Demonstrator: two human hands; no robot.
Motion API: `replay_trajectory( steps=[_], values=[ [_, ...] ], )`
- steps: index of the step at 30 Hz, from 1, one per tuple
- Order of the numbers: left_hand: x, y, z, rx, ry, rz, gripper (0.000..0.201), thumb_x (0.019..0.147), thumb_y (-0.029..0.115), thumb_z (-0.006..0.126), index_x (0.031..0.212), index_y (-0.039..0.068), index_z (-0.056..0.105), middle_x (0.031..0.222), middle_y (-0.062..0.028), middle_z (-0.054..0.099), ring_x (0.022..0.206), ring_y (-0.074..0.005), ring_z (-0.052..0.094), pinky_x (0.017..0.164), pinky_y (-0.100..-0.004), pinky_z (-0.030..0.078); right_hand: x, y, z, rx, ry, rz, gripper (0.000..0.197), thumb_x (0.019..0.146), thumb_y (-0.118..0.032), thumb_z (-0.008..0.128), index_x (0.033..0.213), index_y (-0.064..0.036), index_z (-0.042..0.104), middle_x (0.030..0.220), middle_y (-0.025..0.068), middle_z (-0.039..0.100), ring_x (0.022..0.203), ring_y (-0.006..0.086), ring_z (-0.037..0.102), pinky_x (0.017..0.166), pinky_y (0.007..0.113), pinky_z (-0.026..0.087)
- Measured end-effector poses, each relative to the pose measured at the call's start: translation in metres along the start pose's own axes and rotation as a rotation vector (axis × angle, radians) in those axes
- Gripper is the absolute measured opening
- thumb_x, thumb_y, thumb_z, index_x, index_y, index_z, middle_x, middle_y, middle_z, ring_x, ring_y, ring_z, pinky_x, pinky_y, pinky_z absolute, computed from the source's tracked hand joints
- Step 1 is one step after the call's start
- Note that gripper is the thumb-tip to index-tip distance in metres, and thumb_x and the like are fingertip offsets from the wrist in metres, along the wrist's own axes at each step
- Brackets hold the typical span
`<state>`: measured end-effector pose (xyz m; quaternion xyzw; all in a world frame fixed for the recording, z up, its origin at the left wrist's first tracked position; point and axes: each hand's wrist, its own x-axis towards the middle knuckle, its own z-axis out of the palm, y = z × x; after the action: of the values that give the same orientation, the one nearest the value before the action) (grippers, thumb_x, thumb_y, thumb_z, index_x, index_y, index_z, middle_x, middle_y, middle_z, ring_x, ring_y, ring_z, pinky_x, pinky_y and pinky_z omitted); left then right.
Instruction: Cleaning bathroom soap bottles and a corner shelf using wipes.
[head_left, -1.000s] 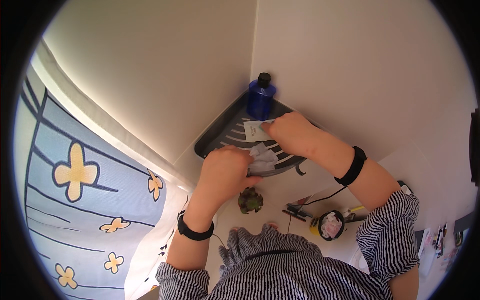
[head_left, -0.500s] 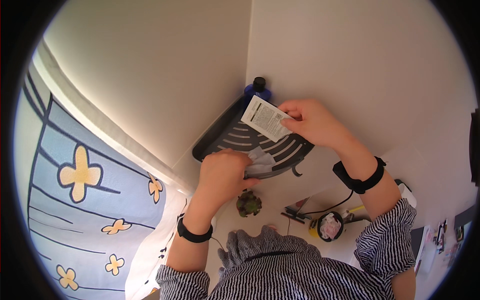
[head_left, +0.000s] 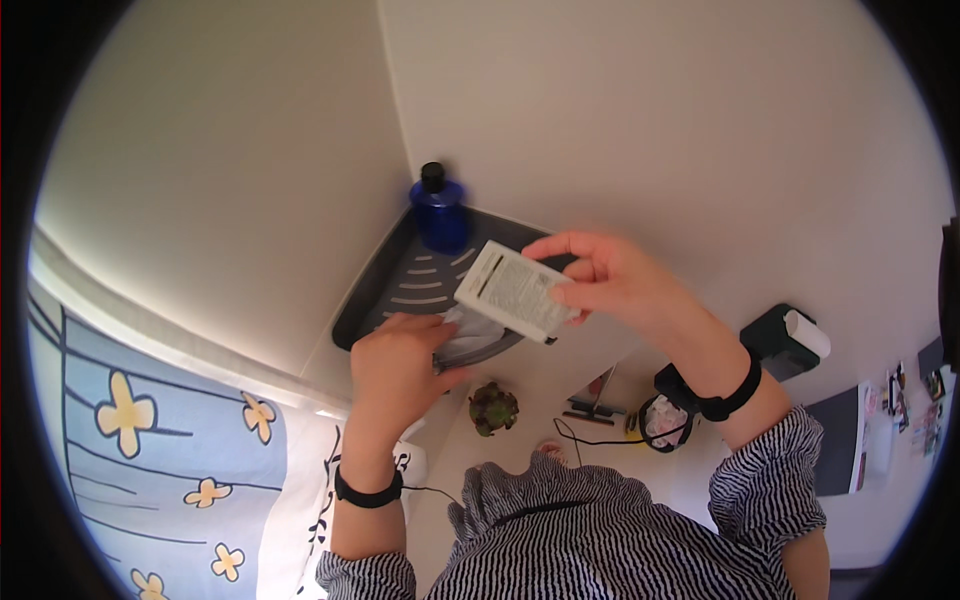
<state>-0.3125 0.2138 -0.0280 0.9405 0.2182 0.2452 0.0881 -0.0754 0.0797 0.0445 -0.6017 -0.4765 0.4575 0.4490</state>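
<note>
Two hands up at corner shelf. Head view: right hand pinched white packet, lifted above shelf. Left hand closed on crumpled cloth at shelf's front edge. Blue bottle upright in back corner.

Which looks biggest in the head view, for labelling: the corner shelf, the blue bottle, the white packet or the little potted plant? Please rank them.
1. Dark corner shelf
2. White packet, though it is held nearer the camera, so this is unsure
3. Blue bottle
4. Small potted plant
</note>
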Motion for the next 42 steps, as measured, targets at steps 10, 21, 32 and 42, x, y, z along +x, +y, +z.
replay_trajectory(
  steps=[10, 21, 32, 42],
  values=[
    [0.003, -0.008, 0.004, -0.580, 0.118, -0.038, 0.087, 0.070, 0.051, 0.085, 0.129, -0.008, 0.061, 0.134, -0.0169, 0.059, 0.121, -0.0264, 0.058, 0.100, -0.0358, 0.045, -0.111, 0.134, -0.058, 0.293, -0.080, 0.246, 0.054, 0.094, -0.005, 0.062, 0.146, -0.0075, 0.048, 0.112, 0.0084, 0.070, 0.097, 0.0106, 0.063, 0.080, 0.026, 0.053],
    [0.043, 0.050, 0.086, -0.750, 0.021, 0.150, 0.032, 0.078, -0.003, 0.078, 0.110, -0.002, 0.073, 0.119, -0.0150, 0.065, 0.096, -0.0167, 0.065, 0.080, -0.0231, 0.050, -0.229, 0.435, -0.026, 0.930, 0.878, 0.706, 0.028, 0.086, -0.002, 0.068, 0.114, 0.0021, 0.062, 0.102, 0.0108, 0.066, 0.091, 0.0201, 0.068, 0.081, 0.030, 0.058],
    [0.044, 0.082, 0.087, -0.719, 0.079, 0.060, 0.024, 0.075, -0.009, 0.075, 0.099, -0.003, 0.075, 0.102, -0.0146, 0.068, 0.086, -0.0187, 0.063, 0.071, -0.0244, 0.049, -0.273, 0.490, -0.060, 0.855, 1.151, 0.916, 0.038, 0.088, -0.025, 0.073, 0.117, -0.0037, 0.060, 0.106, 0.0122, 0.064, 0.094, 0.0222, 0.065, 0.082, 0.037, 0.059],
    [0.025, 0.068, 0.066, -0.547, 0.140, -0.059, 0.024, 0.075, -0.011, 0.073, 0.097, -0.001, 0.075, 0.101, -0.0142, 0.069, 0.088, -0.0205, 0.064, 0.074, -0.0267, 0.050, -0.099, 0.257, 0.004, 0.134, 0.154, 0.044, 0.030, 0.092, -0.017, 0.068, 0.120, -0.0055, 0.067, 0.109, 0.0067, 0.070, 0.095, 0.0146, 0.065, 0.085, 0.031, 0.053]
  ],
)
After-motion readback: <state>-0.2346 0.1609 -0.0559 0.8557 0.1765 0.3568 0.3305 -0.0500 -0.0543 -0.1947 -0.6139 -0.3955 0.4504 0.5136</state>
